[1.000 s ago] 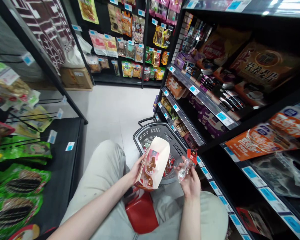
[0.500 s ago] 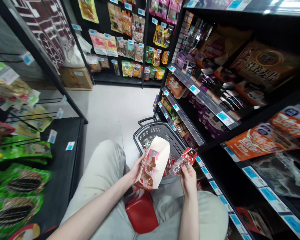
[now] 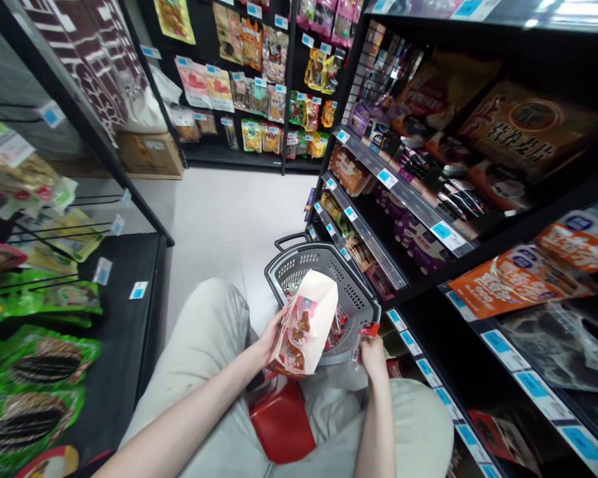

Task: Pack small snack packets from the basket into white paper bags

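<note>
My left hand (image 3: 272,337) is closed on the left side of an open cardboard display box (image 3: 315,318), pale inside with pink and brown pictures outside. The box tilts over the near part of a grey shopping basket (image 3: 356,292). Small red-and-clear snack packets (image 3: 337,328) lie in the basket, partly hidden by the box. At the basket's right rim, my right hand (image 3: 373,355) grips a small red-topped snack packet (image 3: 369,332). Most of that packet is hidden by the fingers or turned edge-on.
A red stool or box (image 3: 284,425) stands between my knees. Dark shelves with packaged food (image 3: 523,279) rise close on the right. Green snack bags (image 3: 34,365) lie on a black shelf at left. Ahead, pale floor (image 3: 209,206) leads to a wall of hanging bags (image 3: 252,93).
My right hand has turned and dropped slightly with the packet, which now shows less of its face. The left hand and the box have barely moved.
</note>
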Tool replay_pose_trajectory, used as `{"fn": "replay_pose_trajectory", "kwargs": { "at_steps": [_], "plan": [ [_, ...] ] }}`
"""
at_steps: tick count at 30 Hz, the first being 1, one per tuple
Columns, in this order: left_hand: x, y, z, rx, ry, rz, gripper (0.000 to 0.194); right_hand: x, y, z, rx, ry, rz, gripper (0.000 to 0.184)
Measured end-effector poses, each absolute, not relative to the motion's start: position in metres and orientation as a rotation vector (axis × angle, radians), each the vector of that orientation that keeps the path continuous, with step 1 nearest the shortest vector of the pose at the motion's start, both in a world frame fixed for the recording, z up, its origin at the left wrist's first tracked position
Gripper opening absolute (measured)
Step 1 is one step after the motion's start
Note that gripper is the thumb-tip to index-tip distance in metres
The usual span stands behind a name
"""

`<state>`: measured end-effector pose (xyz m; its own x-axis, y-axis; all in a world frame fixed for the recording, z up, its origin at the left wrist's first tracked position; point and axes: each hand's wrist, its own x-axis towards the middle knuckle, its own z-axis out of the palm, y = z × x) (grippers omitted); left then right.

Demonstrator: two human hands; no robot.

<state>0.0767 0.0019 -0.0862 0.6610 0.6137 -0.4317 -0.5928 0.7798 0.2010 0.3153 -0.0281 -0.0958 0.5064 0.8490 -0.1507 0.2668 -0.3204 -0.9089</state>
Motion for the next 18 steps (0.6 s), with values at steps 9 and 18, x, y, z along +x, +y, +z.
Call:
{"fn": "replay_pose_trajectory", "kwargs": {
  "at_steps": [9, 18],
  "plan": [
    [0.077, 0.001, -0.083, 0.061, 0.513, 0.683, 0.05, 0.306, -0.034, -0.118, -2.085, -1.086, 0.832, 0.014],
    [0.077, 0.001, -0.081, 0.069, 0.526, 0.665, 0.052, 0.305, -0.024, -0.083, -1.879, -1.138, 0.487, 0.028]
  ]
}}
